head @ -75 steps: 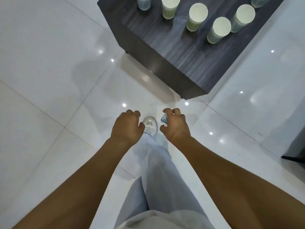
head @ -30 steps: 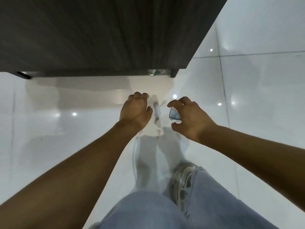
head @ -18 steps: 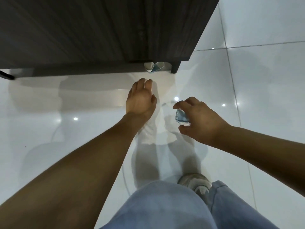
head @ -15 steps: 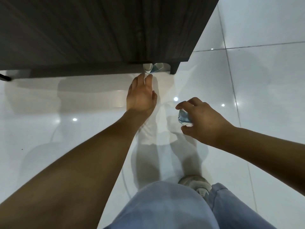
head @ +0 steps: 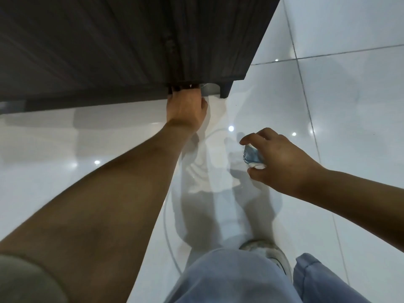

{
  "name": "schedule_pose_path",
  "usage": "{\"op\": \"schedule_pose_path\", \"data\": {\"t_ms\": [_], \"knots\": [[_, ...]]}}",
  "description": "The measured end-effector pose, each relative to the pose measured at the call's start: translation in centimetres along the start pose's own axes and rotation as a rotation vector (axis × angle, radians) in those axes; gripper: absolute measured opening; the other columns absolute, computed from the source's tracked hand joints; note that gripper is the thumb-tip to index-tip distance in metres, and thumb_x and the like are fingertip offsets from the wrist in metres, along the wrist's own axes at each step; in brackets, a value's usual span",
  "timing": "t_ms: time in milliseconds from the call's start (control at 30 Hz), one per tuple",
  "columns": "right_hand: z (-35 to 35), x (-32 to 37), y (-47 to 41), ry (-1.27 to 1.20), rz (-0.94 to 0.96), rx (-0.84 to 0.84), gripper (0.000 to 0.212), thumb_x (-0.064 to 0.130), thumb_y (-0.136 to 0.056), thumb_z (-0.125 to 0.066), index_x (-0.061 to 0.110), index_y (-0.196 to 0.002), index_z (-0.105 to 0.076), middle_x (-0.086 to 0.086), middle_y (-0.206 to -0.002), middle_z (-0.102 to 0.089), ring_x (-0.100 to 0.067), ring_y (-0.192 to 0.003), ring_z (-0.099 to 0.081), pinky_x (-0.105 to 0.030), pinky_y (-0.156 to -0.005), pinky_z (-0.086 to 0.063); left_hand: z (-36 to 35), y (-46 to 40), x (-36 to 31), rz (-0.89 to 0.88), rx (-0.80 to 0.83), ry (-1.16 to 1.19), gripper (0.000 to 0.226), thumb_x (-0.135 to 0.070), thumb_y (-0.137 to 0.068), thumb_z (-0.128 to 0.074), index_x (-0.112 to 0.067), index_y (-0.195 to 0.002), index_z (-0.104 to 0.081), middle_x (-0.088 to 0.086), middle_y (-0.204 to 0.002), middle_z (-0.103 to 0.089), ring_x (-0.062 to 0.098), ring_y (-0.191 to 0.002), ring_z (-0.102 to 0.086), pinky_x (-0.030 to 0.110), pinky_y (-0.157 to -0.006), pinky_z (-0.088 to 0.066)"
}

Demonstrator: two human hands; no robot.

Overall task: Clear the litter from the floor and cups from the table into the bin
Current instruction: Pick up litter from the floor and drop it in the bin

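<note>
Head view: left hand point(head: 185, 108) reaches under the dark table point(head: 131, 40), fingers hidden, so its grip is unclear; litter there point(head: 208, 87) barely shows. Right hand point(head: 277, 158) clutches a crumpled blue wrapper point(head: 251, 154). Hook low, drag it clear before lifting.

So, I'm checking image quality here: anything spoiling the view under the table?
Head view: the left hand has its fingers lost in dark shadow under the table; ceiling lights glare as bright spots on the glossy floor; wide-angle distortion bends the tile lines.
</note>
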State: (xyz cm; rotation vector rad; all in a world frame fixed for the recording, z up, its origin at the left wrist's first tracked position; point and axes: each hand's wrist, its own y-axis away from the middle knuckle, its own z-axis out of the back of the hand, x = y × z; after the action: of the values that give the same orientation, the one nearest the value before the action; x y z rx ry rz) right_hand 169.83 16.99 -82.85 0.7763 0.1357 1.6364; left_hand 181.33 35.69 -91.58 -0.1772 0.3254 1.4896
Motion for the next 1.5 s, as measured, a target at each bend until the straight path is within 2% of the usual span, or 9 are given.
{"op": "schedule_pose_path", "data": {"t_ms": [100,167,267,333,467,733,933,1100,1500], "knots": [[0.0,-0.3,0.3,0.008,-0.007,-0.008,0.057,0.024,-0.083,-0.067,0.030,-0.134,-0.043,0.003,-0.129,-0.044,-0.021,-0.106,-0.047,-0.032,-0.084,-0.050,0.3,-0.9,-0.3,0.022,0.042,0.046,0.030,-0.034,-0.098,-0.048,-0.009,-0.105,-0.061,0.011,-0.094,-0.064,0.024,-0.091,-0.062,0.024,-0.076,-0.043],[-0.1,-0.4,0.4,0.009,-0.019,-0.004,0.057,0.024,-0.083,-0.067,0.029,-0.134,-0.043,0.002,-0.129,-0.044,-0.021,-0.106,-0.047,-0.032,-0.084,-0.051,0.5,-1.2,-0.4,0.037,0.057,0.053,0.031,-0.035,-0.098,-0.048,-0.008,-0.104,-0.062,0.009,-0.092,-0.063,0.023,-0.090,-0.062,0.022,-0.072,-0.040],[-0.1,0.1,0.3,-0.001,-0.023,-0.001,0.056,0.023,-0.083,-0.066,0.028,-0.134,-0.044,0.002,-0.128,-0.044,-0.022,-0.105,-0.048,-0.036,-0.084,-0.052,0.7,-0.8,-0.3,0.067,0.073,0.083,0.031,-0.034,-0.099,-0.048,-0.009,-0.110,-0.061,0.008,-0.098,-0.063,0.023,-0.095,-0.061,0.021,-0.078,-0.042],[-0.1,0.6,0.1,-0.006,-0.027,-0.002,0.056,0.023,-0.083,-0.065,0.028,-0.134,-0.044,0.001,-0.128,-0.044,-0.023,-0.106,-0.048,-0.036,-0.084,-0.051,0.5,0.4,-0.2,0.043,0.059,0.040,0.033,-0.032,-0.099,-0.048,-0.010,-0.122,-0.056,0.011,-0.114,-0.061,0.025,-0.106,-0.058,0.025,-0.089,-0.044],[-0.5,2.1,-0.5,-0.017,-0.025,-0.001,0.057,0.024,-0.084,-0.066,0.028,-0.136,-0.043,0.000,-0.130,-0.043,-0.024,-0.108,-0.048,-0.036,-0.086,-0.050,0.2,4.1,0.6,-0.015,0.094,0.042,0.052,-0.030,-0.097,-0.052,-0.014,-0.143,-0.035,0.007,-0.147,-0.036,0.025,-0.133,-0.038,0.031,-0.111,-0.033],[-0.5,5.4,0.2,-0.007,-0.045,0.029,0.058,0.024,-0.085,-0.065,0.026,-0.138,-0.041,-0.003,-0.133,-0.041,-0.025,-0.112,-0.047,-0.035,-0.090,-0.049,4.6,11.7,2.7,-0.100,0.265,0.010,0.041,-0.021,-0.095,-0.051,-0.013,-0.134,-0.043,0.006,-0.144,-0.037,0.022,-0.126,-0.039,0.029,-0.100,-0.040],[3.1,11.2,5.9,-0.005,-0.039,0.111,0.057,0.019,-0.083,-0.064,0.022,-0.137,-0.044,-0.007,-0.130,-0.043,-0.032,-0.109,-0.047,-0.039,-0.088,-0.049,16.3,18.1,2.5,-0.057,0.364,0.056,0.037,-0.014,-0.092,-0.050,-0.010,-0.128,-0.046,0.004,-0.139,-0.037,0.023,-0.123,-0.037,0.037,-0.091,-0.044],[8.8,19.3,13.7,0.025,0.017,0.176,0.058,0.017,-0.082,-0.063,0.022,-0.136,-0.045,-0.007,-0.133,-0.043,-0.031,-0.110,-0.047,-0.035,-0.088,-0.047,29.0,24.8,1.3,0.043,0.409,0.036,0.035,-0.013,-0.094,-0.048,-0.011,-0.129,-0.047,0.003,-0.143,-0.034,0.021,-0.125,-0.035,0.031,-0.086,-0.047],[21.5,44.7,31.8,0.201,0.307,0.340,0.055,0.021,-0.085,-0.068,0.024,-0.136,-0.046,-0.005,-0.137,-0.044,-0.026,-0.115,-0.048,-0.034,-0.092,-0.047,60.2,43.8,0.0,0.464,0.254,0.072,0.042,-0.004,-0.089,-0.050,-0.013,-0.130,-0.045,0.004,-0.137,-0.041,0.021,-0.123,-0.039,0.026,-0.078,-0.041]]}}
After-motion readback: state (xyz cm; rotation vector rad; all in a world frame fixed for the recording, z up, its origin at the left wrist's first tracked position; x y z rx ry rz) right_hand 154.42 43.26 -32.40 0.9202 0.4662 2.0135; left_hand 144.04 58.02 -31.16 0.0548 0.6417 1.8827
